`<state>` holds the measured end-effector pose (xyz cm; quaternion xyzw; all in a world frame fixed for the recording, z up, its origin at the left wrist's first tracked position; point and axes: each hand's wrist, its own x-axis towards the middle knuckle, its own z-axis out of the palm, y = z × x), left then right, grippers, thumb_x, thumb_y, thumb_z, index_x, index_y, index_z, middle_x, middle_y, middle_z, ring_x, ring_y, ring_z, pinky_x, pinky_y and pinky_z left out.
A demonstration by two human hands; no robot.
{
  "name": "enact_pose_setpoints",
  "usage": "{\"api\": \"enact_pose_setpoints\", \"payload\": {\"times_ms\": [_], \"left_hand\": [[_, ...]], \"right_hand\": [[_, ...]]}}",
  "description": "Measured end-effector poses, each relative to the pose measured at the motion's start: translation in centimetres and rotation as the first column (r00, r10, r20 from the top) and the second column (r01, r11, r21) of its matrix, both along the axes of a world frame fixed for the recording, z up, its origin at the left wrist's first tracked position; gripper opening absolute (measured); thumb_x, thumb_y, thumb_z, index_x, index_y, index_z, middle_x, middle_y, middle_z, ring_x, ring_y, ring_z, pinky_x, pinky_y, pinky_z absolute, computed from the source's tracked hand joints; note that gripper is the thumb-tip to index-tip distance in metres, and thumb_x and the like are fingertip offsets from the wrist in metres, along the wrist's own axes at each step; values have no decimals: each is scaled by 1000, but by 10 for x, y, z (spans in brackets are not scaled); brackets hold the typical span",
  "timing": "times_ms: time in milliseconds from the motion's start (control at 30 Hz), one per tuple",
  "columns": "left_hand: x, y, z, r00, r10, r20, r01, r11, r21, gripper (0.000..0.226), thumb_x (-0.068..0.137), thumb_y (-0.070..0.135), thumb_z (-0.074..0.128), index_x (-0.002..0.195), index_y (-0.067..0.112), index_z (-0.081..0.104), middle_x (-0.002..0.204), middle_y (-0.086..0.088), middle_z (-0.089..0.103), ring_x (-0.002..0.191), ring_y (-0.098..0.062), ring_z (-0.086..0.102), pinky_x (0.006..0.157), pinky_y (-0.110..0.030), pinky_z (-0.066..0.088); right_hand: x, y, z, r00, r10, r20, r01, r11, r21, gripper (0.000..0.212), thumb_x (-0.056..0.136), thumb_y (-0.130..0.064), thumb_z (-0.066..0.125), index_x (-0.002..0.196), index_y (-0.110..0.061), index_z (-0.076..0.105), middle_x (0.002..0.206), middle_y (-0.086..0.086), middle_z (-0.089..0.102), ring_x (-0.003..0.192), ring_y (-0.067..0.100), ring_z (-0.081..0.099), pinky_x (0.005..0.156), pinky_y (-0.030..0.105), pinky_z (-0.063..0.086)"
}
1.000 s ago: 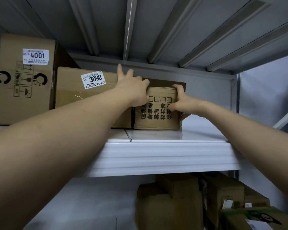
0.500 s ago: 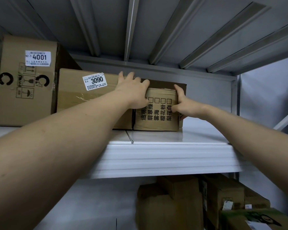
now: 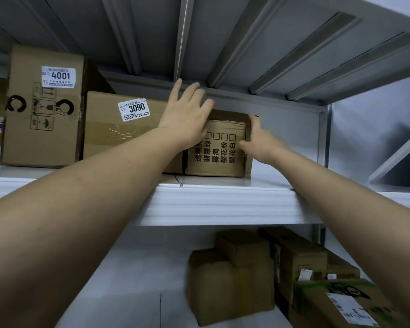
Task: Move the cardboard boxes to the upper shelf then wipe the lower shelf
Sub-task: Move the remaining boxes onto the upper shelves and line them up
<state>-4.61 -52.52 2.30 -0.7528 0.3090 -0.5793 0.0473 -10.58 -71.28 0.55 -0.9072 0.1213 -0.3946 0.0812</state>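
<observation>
The small printed cardboard box [image 3: 217, 150] sits on the upper shelf [image 3: 223, 204], tucked against the box labelled 3090 [image 3: 126, 129] on its left. A moment ago both hands clasped it; now the left hand [image 3: 187, 117] has lifted off — its fingers straight and spread, tips up near the shelf's back rail [image 3: 270, 102], palm only brushing the box's top left corner. The right hand [image 3: 258, 140] is loosening too: thumb across the printed front, fingers lying along the right edge (whether they still press I cannot tell). My reading is that this box is placed and being let go.

Past the left fingertips stands the tall box marked 4001 [image 3: 43, 110]. Below both hands, the lower shelf [image 3: 133, 275] still carries a cluster of brown boxes [image 3: 234, 280] and a green-printed carton [image 3: 341, 301] — these block any wiping, so several more lifts seem needed first.
</observation>
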Motion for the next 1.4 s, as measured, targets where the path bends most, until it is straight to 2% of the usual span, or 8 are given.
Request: {"api": "enact_pose_setpoints", "payload": {"times_ms": [67,133,267,400,500,967,1333,1400], "left_hand": [[-13,2,-1,996,-47,81,50,998,-43,48,87,27,52,132,13,43,137,-13,41,132,-30,34,115,-47,15],[-33,0,-4,989,-99,112,109,990,-89,39,88,25,50,125,12,46,125,-12,47,115,-30,47,98,-43,34],[-70,-9,-12,981,-185,-64,170,967,-189,25,93,27,44,112,12,51,109,-11,58,95,-32,57,67,-36,36],[-98,-19,-13,915,-203,-348,130,966,-223,25,93,33,47,111,18,57,104,-6,63,87,-26,57,66,-33,40],[-121,-20,-21,851,-300,-431,201,944,-261,23,92,32,49,108,19,59,103,-4,64,88,-23,59,66,-33,41],[-194,-16,-118,837,-536,-109,463,801,-380,16,93,29,44,97,19,55,92,1,63,85,-24,59,61,-30,37],[-199,-32,-229,714,-652,-253,560,750,-353,15,93,32,46,90,22,57,75,7,59,67,-16,59,52,-28,42],[-192,-36,-247,699,-648,-302,537,755,-376,13,92,32,48,87,23,56,71,11,53,61,-11,53,45,-21,31]], "right_hand": [[-12,3,-2,998,-56,23,58,996,-62,59,92,-34,46,146,-23,24,134,10,50,112,34,54,82,38,45],[-28,8,-7,995,-83,54,89,988,-129,47,92,-32,45,137,-20,38,130,10,52,111,34,54,78,36,41],[-62,20,-9,988,-89,123,118,961,-251,31,93,-30,46,119,-17,56,116,8,61,93,28,56,71,32,41],[-99,32,-4,983,-54,176,90,975,-202,23,91,-27,46,106,-23,63,105,2,67,93,24,61,75,35,51],[-128,38,-6,981,-24,193,54,987,-149,22,90,-24,46,100,-26,65,101,0,69,95,24,62,82,40,53],[-215,51,-92,909,78,409,-46,995,-86,17,92,-25,50,98,-25,66,91,-13,66,80,7,61,76,38,54],[-236,41,-215,860,20,509,-69,995,77,16,92,-19,50,93,-23,65,83,-10,66,74,11,61,68,40,52],[-230,39,-232,879,-20,476,-45,991,125,15,91,-19,51,90,-26,64,80,-12,64,71,9,59,66,37,50]]}}
